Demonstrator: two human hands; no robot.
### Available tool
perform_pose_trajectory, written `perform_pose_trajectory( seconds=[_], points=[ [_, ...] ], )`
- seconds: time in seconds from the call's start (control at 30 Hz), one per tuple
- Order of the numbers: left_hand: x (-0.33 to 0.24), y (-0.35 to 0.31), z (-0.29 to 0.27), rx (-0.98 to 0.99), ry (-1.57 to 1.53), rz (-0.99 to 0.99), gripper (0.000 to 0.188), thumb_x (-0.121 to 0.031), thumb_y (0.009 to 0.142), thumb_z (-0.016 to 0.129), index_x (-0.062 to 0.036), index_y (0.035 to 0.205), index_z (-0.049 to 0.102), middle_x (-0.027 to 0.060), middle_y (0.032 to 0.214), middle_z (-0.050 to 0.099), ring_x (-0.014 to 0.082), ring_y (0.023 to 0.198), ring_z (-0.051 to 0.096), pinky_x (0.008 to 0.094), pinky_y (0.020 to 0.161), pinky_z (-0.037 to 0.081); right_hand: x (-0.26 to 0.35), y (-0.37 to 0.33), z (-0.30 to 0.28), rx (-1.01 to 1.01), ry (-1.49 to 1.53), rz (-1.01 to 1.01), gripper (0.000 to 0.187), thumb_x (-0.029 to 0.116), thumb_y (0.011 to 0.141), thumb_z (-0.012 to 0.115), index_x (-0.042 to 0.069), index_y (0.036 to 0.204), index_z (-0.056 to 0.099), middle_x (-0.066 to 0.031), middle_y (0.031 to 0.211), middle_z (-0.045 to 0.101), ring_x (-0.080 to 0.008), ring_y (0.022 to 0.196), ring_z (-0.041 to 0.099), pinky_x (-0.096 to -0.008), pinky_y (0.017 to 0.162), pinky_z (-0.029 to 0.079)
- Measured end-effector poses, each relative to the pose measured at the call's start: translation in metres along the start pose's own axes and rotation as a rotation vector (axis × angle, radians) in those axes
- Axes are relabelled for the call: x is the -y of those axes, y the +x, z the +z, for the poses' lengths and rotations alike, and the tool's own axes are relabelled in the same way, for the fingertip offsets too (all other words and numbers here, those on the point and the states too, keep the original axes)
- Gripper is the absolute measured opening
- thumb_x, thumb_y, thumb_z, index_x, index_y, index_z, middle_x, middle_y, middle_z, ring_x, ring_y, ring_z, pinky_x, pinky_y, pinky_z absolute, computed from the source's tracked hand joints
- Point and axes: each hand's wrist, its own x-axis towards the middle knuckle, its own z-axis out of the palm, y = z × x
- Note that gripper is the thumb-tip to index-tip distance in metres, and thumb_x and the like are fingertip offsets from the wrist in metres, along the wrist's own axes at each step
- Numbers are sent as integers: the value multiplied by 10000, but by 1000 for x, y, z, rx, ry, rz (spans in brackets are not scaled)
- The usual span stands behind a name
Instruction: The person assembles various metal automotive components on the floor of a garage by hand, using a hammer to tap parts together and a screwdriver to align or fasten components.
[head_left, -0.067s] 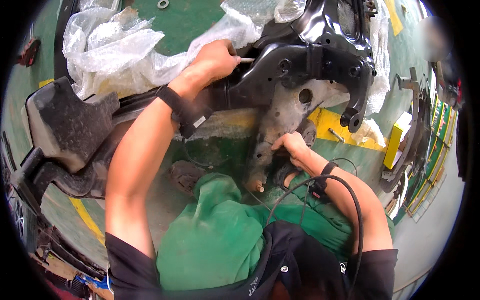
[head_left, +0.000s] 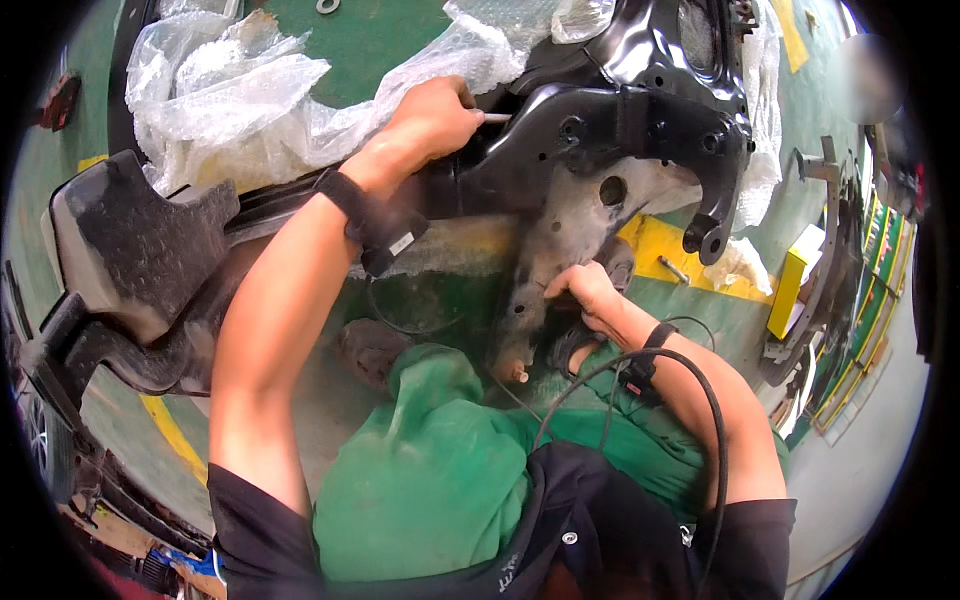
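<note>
A large black metal car subframe (head_left: 640,110) lies across the green floor in front of me. My left hand (head_left: 432,115) is closed around a thin pale tool or rod whose tip pokes out toward the frame's upper arm. My right hand (head_left: 585,290) grips the lower edge of a dusty grey bracket (head_left: 560,240) hanging from the frame; what lies inside its fingers is hidden. Both wrists carry black straps, and a black cable (head_left: 690,370) loops over my right forearm. My knees in green trousers (head_left: 430,470) fill the foreground.
Crumpled bubble wrap (head_left: 220,100) lies behind the frame. A black moulded part (head_left: 130,250) sits at the left. A yellow box (head_left: 795,280) and more metal parts (head_left: 830,250) stand at the right, near a loose bolt (head_left: 672,268) on a yellow floor marking.
</note>
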Motion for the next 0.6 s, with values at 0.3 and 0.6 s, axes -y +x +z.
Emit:
perform_pose_trajectory(
  seconds=[0.3, 0.6],
  points=[
    [5, -4, 14, -119, 92, 155, 265, -244, 869, 730, -27, 1012, 683, 205, 1000, 718, 398, 986, 670, 447, 838, 518, 3, -1, -3, -2, -54, -8, 270, 90, 638, 813, -114, 782, 710, -158, 817, 711, -244, 713, 646, -368, 634, 492],
    [12, 0, 22, -168, 12, 241, 247, -186, 855, 743, -19, 1022, 670, 206, 972, 716, 406, 949, 671, 449, 821, 519, 12, -12, 3, 7, -16, -18, 266, 63, 646, 794, -113, 829, 716, -167, 870, 716, -255, 748, 648, -361, 671, 494]
  ],
)
